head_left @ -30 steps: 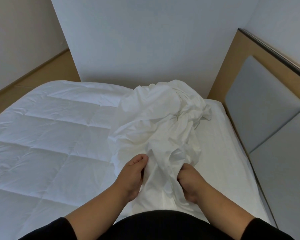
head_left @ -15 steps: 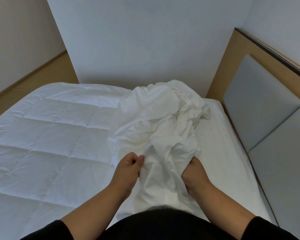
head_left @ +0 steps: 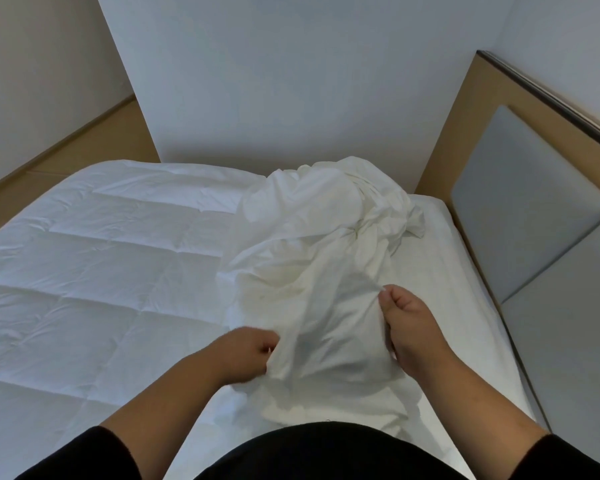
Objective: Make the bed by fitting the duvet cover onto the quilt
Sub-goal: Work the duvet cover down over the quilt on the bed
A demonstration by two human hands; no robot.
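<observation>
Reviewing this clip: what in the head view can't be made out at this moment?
- Left hand: blurred by motion; fingertips buried in the duvet cover, so the exact hold is unclear.
- Right hand: fingers curl behind the cloth, hidden.
- Duvet cover's opening and corners: lost in the bunched folds.
- Quilt: left and near edges cut off by the frame.
- Headboard: cut off at the right edge.

duvet cover [head_left: 312, 258] was plain white | quilt [head_left: 101, 271] was white, square-stitched | headboard [head_left: 520, 216] was grey, tan-framed | sleeves [head_left: 84, 459] were black
</observation>
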